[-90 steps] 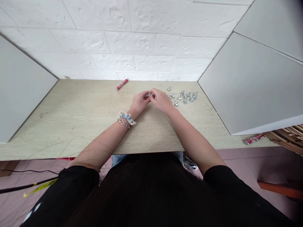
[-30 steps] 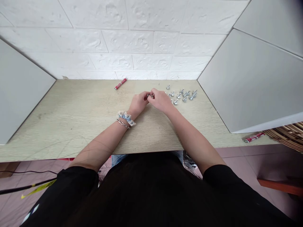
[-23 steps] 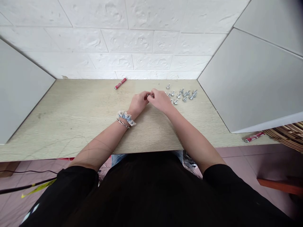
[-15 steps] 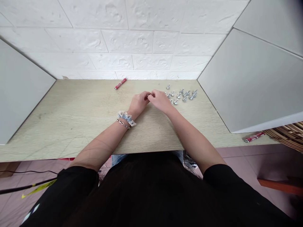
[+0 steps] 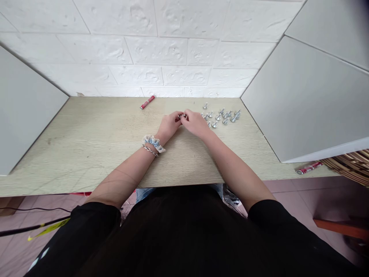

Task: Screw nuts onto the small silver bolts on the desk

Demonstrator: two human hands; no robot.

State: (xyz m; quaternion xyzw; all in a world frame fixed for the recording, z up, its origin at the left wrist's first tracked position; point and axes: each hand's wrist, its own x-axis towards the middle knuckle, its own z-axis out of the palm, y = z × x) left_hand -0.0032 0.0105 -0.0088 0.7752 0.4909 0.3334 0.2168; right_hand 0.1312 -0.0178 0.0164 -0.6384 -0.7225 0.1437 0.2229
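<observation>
My left hand (image 5: 169, 124) and my right hand (image 5: 192, 121) meet over the middle of the tabletop. Both are closed, fingertips pinched together around a small metal screw (image 5: 181, 115), most of it hidden by the fingers. A scrunchie and a chain bracelet circle my left wrist. Just right of my right hand lies a loose group of silvery screws with wide round bases (image 5: 218, 117), most resting base down with the stem pointing up. One more such screw (image 5: 205, 105) sits a little apart, toward the wall.
A red tube-like stick (image 5: 147, 102) lies near the white brick wall (image 5: 173, 54). Grey panels (image 5: 311, 96) flank the pale wooden tabletop (image 5: 100, 134). At the right front edge are another red stick (image 5: 309, 168) and a woven basket (image 5: 350, 165).
My fingers have shifted slightly around the small metal screw, and a bit more of it shows between them. Both arms and the screws on the table stay in place.
</observation>
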